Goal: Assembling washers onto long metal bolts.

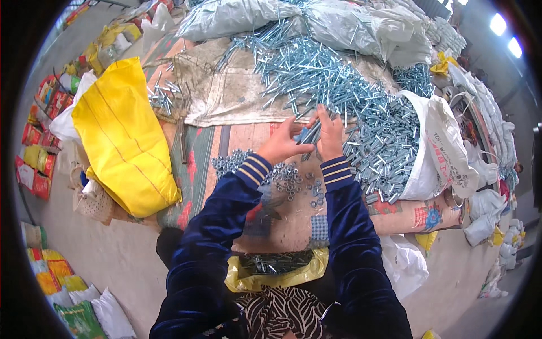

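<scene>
My right hand (331,135) is closed around a small bundle of shiny metal bolts (310,134), held upright at a slant over the padded work surface. Close beside it on the left, my left hand (282,142) curves toward the bundle with thumb and fingers apart. Whether its fingertips touch the bolts I cannot tell. Below both hands lie many loose nuts (285,179). Beyond them spreads a large heap of long bolts (316,68), and to the right is a pile of short metal sleeves (384,161).
A yellow woven sack (124,141) lies at the left, near a few loose bolts (165,97). An open white sack (435,147) borders the sleeves. Bulging pale sacks (350,25) line the far side. Between my forearms sits a yellow-rimmed sack (316,268) holding dark metal pieces.
</scene>
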Demonstrator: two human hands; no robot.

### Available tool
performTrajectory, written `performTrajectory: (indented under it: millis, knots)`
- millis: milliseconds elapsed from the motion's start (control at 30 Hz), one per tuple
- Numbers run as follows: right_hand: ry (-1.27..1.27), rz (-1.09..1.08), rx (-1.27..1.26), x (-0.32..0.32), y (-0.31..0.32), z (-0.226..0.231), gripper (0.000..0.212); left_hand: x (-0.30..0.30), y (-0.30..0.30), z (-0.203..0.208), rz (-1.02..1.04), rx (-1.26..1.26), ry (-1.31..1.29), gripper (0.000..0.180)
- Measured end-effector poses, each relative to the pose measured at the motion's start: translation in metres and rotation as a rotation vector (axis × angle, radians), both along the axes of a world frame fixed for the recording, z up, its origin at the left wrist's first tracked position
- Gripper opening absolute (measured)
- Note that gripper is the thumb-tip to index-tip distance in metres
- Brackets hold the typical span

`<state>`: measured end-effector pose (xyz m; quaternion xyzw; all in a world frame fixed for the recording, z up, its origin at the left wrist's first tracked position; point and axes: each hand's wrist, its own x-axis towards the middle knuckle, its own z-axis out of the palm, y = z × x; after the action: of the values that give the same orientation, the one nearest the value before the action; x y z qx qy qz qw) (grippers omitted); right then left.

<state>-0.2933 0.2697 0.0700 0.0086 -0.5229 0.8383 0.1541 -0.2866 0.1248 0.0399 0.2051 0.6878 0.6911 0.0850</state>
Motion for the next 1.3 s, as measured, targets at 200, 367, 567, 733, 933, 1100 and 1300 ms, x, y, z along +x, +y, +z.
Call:
performTrajectory:
  millis: [200, 367, 567, 733, 933, 1100, 1300]
  knots:
    - [-0.216, 0.431, -0.131, 0.043, -0.027, 0.04, 0.017, 0.043, -0.022, 0.041, -0.549, 0.302, -0.508, 0.05]
    - [-0.149, 0.45, 0.641, 0.057, -0.01, 0.038, 0.027, 0.093, -0.045, 0.049, -0.446, 0.286, -0.65, 0.029]
    - [-0.253, 0.65, 0.5, 0.086, -0.01, 0.036, 0.026, 0.14, -0.072, 0.033, -0.414, 0.4, -0.773, 0.033]
    - [-0.201, 0.673, 0.405, 0.106, -0.013, 0.033, 0.026, 0.166, -0.083, 0.025, -0.449, 0.571, -0.836, 0.036]
    - [-0.25, 0.654, 0.584, 0.119, -0.01, 0.05, 0.026, 0.181, -0.101, 0.013, -0.405, 0.632, -0.845, 0.037]
    - [0.106, 0.021, 0.797, 0.167, -0.028, 0.085, 0.019, 0.189, -0.116, 0.004, -0.289, 0.586, -0.875, 0.042]
    - [0.807, 0.183, 1.515, 0.231, -0.093, 0.038, 0.027, 0.194, -0.114, -0.01, -0.293, 0.73, -0.935, 0.034]
